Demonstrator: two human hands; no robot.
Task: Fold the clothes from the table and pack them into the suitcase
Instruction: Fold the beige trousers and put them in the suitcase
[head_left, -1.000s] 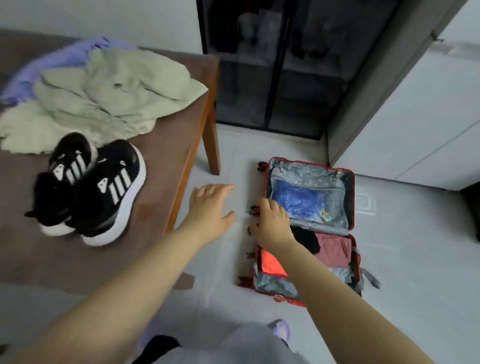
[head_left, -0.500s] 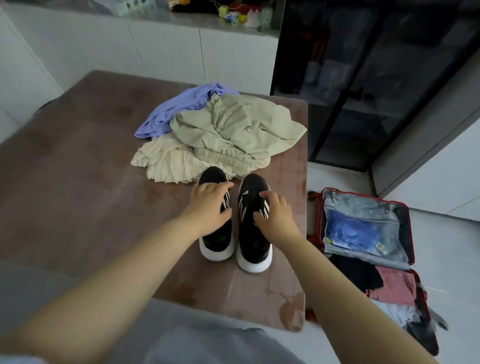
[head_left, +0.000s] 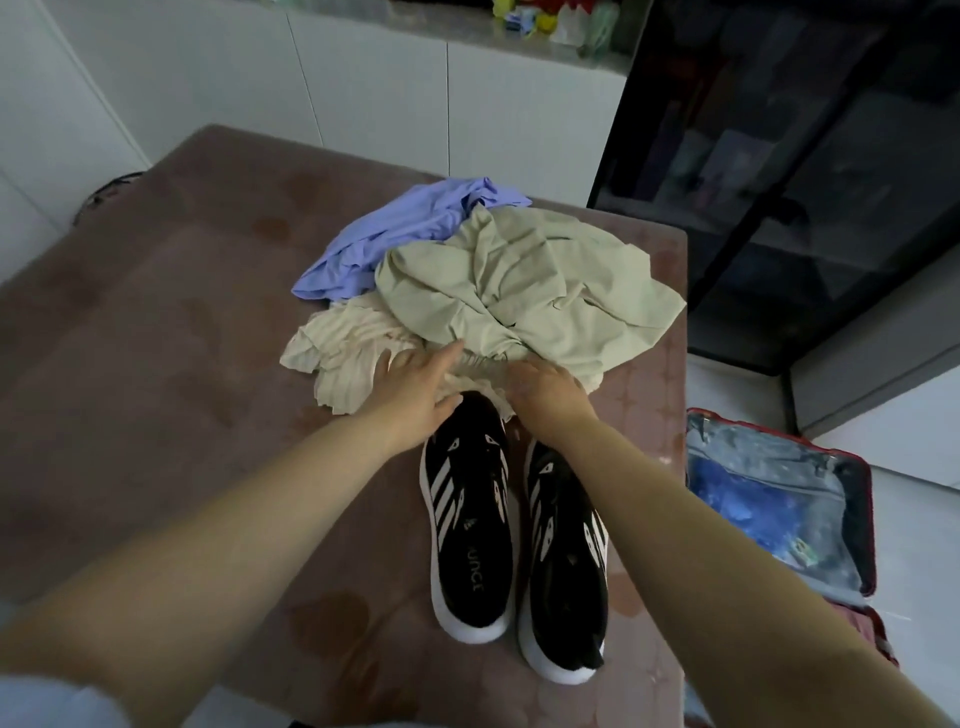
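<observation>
A: Where are the clothes?
B: Heaped unfolded at the far middle of the brown table (head_left: 156, 338). An olive garment (head_left: 524, 291) is on top, a lilac garment (head_left: 405, 234) shows under its far left edge, and a cream pleated garment (head_left: 343, 358) spills out on the near left.
A: And the hands?
B: Both are at the heap's near edge. The left hand (head_left: 415, 395) lies on the cream pleated garment, fingers straight and slightly apart. The right hand (head_left: 550, 400) is at the olive garment's gathered hem, fingers bent down into the cloth. Their tips are hidden, so I cannot tell whether they grip.
A: The suitcase?
B: The suitcase (head_left: 748, 447) lies open on the floor, right of the table. A pair of black trainers (head_left: 470, 519) stands on the table just nearer than the hands, toes at the cloth's edge
</observation>
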